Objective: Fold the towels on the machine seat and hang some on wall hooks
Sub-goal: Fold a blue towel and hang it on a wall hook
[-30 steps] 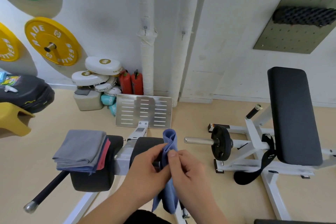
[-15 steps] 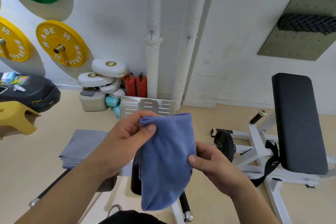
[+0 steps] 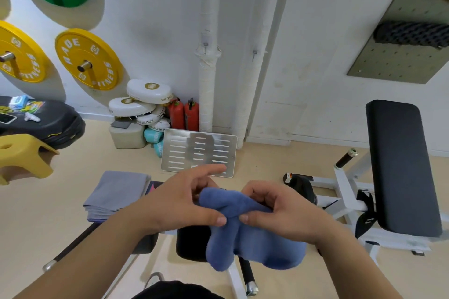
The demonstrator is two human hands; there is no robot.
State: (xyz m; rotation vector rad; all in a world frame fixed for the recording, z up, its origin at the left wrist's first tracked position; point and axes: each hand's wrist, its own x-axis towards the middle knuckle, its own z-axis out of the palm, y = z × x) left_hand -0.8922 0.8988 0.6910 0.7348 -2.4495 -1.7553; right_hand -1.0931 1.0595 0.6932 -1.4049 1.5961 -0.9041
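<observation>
- The left hand (image 3: 179, 204) and right hand (image 3: 281, 213) both pinch the bunched blue towel (image 3: 252, 243), fingers (image 3: 263, 195) curled round its top edge, in the air above the machine's black pad (image 3: 192, 243).
- Folding looks half done; folded grey towels (image 3: 116, 192) lie stacked just left.
- Next: square the fold, then stack it or carry it to a wall hook (image 3: 205, 45).
</observation>
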